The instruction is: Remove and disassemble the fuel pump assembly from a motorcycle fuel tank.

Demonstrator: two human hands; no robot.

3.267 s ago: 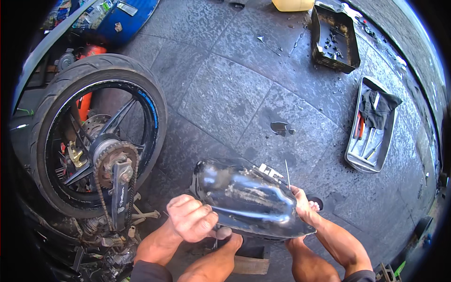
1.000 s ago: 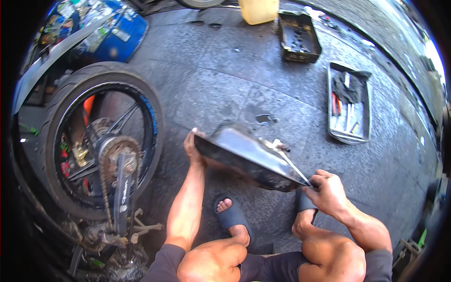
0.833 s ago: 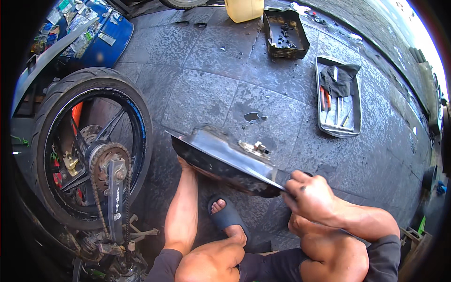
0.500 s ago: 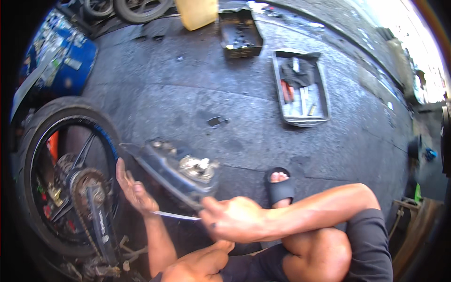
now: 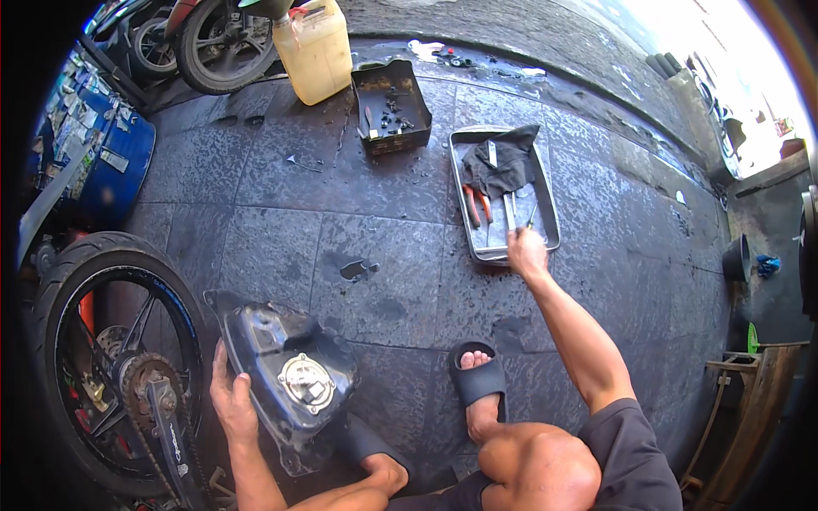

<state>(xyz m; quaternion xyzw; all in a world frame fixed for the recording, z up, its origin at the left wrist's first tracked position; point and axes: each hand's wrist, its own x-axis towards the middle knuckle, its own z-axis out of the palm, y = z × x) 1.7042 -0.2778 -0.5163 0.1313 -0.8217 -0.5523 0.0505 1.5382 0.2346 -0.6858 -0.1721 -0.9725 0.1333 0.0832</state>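
Note:
A black motorcycle fuel tank [image 5: 328, 353] with a round silver flange [image 5: 307, 383] bolted on its face is tilted in front of me at the left. My left hand [image 5: 234, 404] grips its left edge, thumb on the near side and fingers along the rim. My right hand [image 5: 527, 250] is stretched out over the near edge of a metal tray [image 5: 552, 204], its fingers closed around the ends of tools. What exactly they pinch is hidden. Silver wrenches [image 5: 510, 213], red-handled pliers [image 5: 473, 207] and a dark cloth [image 5: 503, 166] lie in the tray.
Close on the left stands a motorcycle rear wheel [image 5: 72, 272] with chain and sprocket. Beyond are a blue drum [image 5: 128, 162], a yellowish jerrycan [image 5: 315, 55] and a black box [image 5: 396, 145] of small parts. A wooden stool [image 5: 750, 409] is at the right.
My right hand has gone from beside the tank, where it held a thin silver tool, out to the tray. My left hand now grips the tank's edge. The view has shifted.

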